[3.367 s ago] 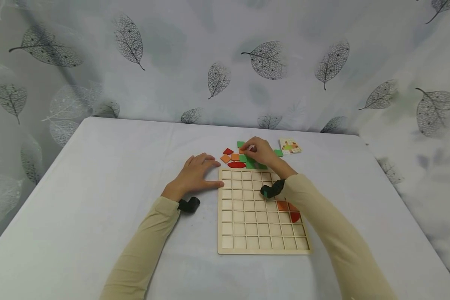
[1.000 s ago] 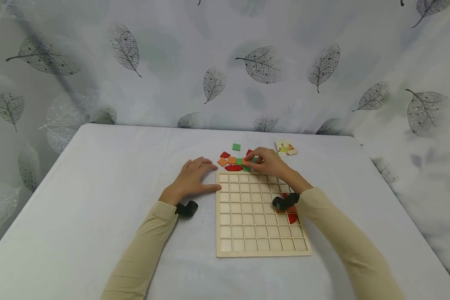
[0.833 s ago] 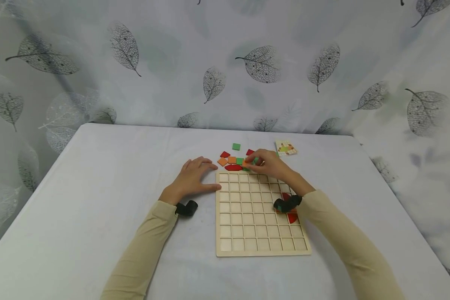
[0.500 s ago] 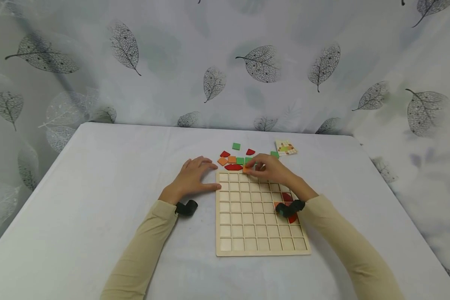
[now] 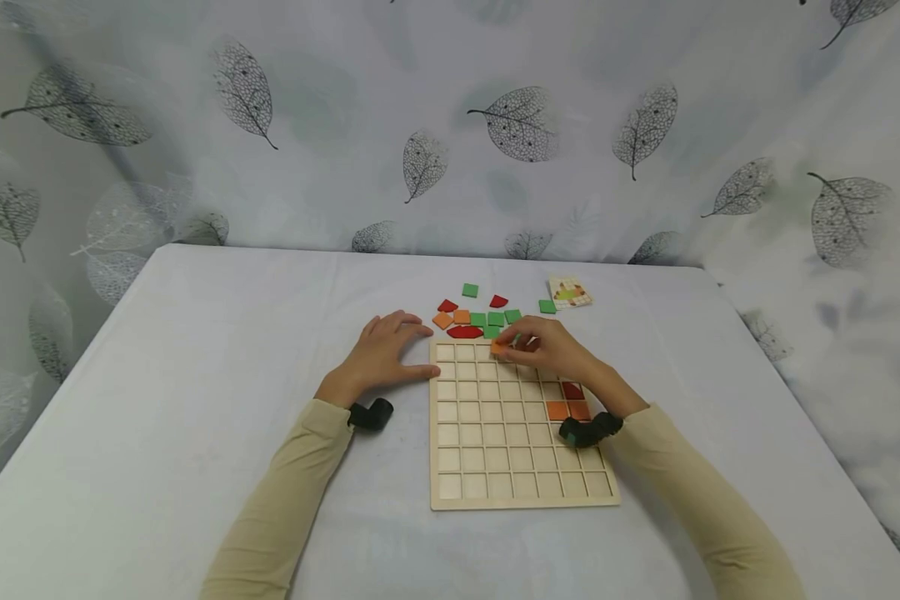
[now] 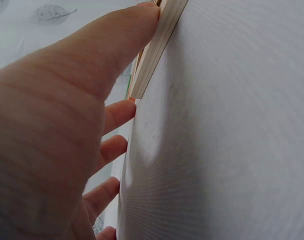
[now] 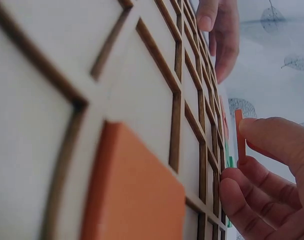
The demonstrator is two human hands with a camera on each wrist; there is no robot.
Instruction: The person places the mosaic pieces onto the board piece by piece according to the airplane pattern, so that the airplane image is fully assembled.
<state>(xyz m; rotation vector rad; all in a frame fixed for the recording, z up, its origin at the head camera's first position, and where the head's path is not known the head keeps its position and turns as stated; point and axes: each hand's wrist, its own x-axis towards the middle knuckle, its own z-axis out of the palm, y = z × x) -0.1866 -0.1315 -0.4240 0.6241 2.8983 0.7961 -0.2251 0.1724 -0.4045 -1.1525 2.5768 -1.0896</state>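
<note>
My right hand [image 5: 547, 346] pinches an orange square tile [image 7: 240, 136] between thumb and fingers, over the far edge of a wooden grid board [image 5: 487, 505]. In the right wrist view the tile stands on edge, raised above the cells. My left hand [image 5: 386, 354] lies on the table with fingers spread, its thumb touching the board's left edge, as the left wrist view also shows. Set in the board's right side are two orange tiles [image 5: 557, 411] and a red curved tile [image 5: 572, 391]. My right wrist hides some cells there.
Beyond the board lie several green square tiles [image 5: 477, 319], an orange tile [image 5: 461, 317], another turned cornerwise [image 5: 442, 320], and red pieces [image 5: 465, 332]. A small pattern card [image 5: 569, 292] rests at the back right of the white table [image 5: 232, 333].
My right hand has picked the orange tile out of the loose pieces and carried it nearer, to the board's far edge. The left hand keeps its place at the board.
</note>
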